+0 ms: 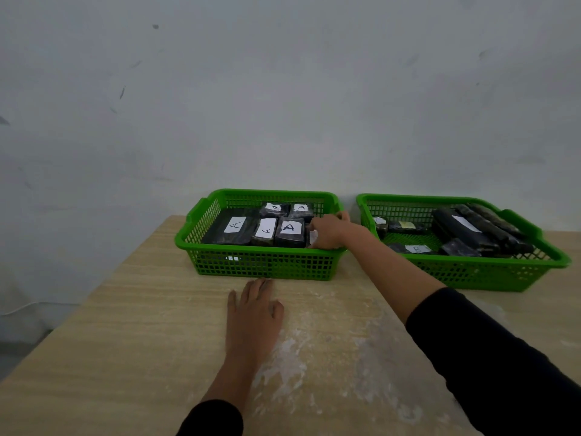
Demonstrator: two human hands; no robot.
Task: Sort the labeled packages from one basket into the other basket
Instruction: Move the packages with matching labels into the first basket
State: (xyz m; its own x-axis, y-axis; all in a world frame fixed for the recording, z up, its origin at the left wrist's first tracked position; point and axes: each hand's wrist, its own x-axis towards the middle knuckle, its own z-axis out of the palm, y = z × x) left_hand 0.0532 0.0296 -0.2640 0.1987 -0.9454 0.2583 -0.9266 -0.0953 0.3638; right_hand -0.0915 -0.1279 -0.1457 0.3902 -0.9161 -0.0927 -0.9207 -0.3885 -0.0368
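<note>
Two green plastic baskets stand side by side at the far edge of the table. The left basket (261, 265) holds several black wrapped packages with white labels marked A (290, 229). The right basket (471, 273) holds several black packages, some long, one with a label marked B (416, 248). My right hand (328, 231) reaches into the right end of the left basket, its fingers curled over a package with a white label that is mostly hidden. My left hand (254, 313) lies flat and open on the table just before the left basket.
The wooden table (125, 325) has whitish smears near its front middle. A pale wall rises right behind the baskets. The table's left edge runs diagonally, with floor beyond it.
</note>
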